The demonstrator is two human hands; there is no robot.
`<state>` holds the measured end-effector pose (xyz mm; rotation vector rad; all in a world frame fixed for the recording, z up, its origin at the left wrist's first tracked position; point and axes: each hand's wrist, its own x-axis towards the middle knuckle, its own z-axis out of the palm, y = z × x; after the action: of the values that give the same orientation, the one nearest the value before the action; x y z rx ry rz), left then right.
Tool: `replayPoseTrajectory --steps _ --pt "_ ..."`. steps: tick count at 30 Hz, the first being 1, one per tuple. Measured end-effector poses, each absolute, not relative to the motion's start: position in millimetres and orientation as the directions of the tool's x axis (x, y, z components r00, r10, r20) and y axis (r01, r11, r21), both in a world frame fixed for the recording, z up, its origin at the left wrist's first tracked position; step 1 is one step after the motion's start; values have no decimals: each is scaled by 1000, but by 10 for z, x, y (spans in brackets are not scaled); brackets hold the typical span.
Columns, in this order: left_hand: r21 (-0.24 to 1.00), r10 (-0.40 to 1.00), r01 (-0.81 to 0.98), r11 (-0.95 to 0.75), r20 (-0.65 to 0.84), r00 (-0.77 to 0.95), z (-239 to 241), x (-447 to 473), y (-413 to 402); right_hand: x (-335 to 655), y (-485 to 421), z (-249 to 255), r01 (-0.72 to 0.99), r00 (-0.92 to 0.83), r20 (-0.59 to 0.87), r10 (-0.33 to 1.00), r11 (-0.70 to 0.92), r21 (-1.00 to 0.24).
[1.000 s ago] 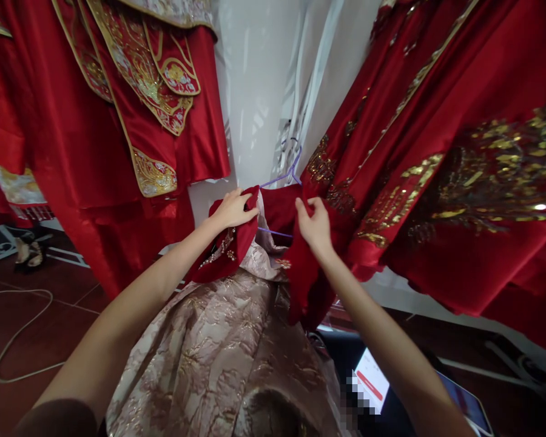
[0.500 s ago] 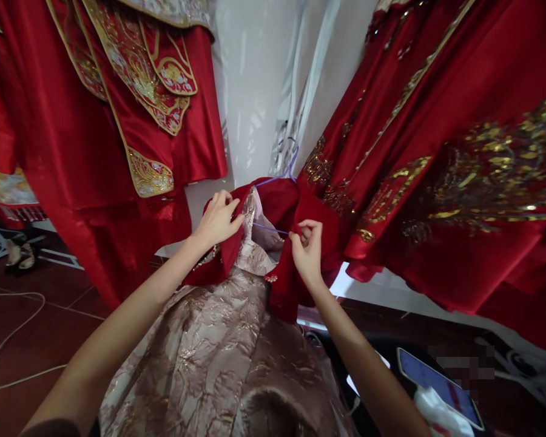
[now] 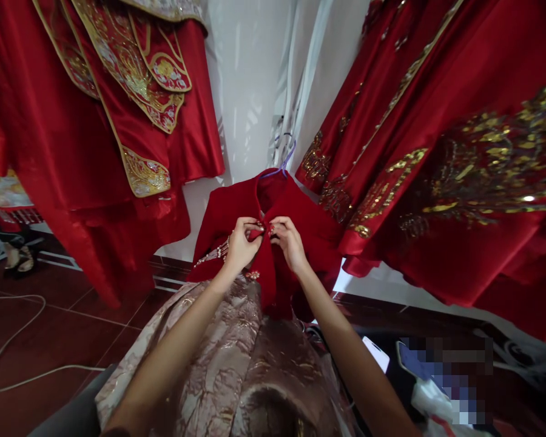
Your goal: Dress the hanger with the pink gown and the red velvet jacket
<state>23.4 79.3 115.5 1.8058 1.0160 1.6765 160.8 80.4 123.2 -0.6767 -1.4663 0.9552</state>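
A red jacket (image 3: pixel 230 209) hangs on a purple hanger (image 3: pixel 286 162) straight ahead of me. Its two front edges meet at the middle, below the collar. My left hand (image 3: pixel 243 244) pinches the left front edge, fingers closed on the red cloth. On the opposite edge, my right hand (image 3: pixel 289 241) grips the other front panel with bent fingers. The fingertips of both hands are close together. A beaded trim (image 3: pixel 213 254) shows beside my left hand, and a small beaded fastening (image 3: pixel 253 275) sits lower on the front. Beneath the jacket spreads a shiny pinkish-brown brocade skirt (image 3: pixel 213 352).
Red embroidered garments (image 3: pixel 200 115) hang at the left, and a red gown with gold sequins (image 3: pixel 482 164) at the right. A phone (image 3: pixel 375 354) and a white crumpled bag (image 3: pixel 430 397) lie at lower right. A pale cable (image 3: pixel 9 340) curves over the tiled floor.
Both hands have come together at the middle, drawing the jacket's front edges closed. The pale lining and the hanger's lower bar, visible before, are now covered.
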Motion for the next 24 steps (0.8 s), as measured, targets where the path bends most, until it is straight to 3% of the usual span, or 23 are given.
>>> replayPoseTrajectory --steps 3,8,13,19,24 --pt "834 829 10 -552 551 -95 1075 250 753 1652 806 1196 -176 -134 521 843 498 -849" --pt "807 807 15 -591 591 -7 1089 170 728 1663 826 1214 -110 -156 545 824 533 -839" --pt "748 772 198 -634 629 95 1129 46 720 1663 843 1211 -70 -154 554 818 550 -832" --pt "499 681 496 -711 664 309 1390 -40 588 1658 832 1202 -6 -143 581 801 587 -810" --pt "354 648 598 -719 654 391 1566 -51 541 1637 814 1214 21 -108 603 790 608 -794"
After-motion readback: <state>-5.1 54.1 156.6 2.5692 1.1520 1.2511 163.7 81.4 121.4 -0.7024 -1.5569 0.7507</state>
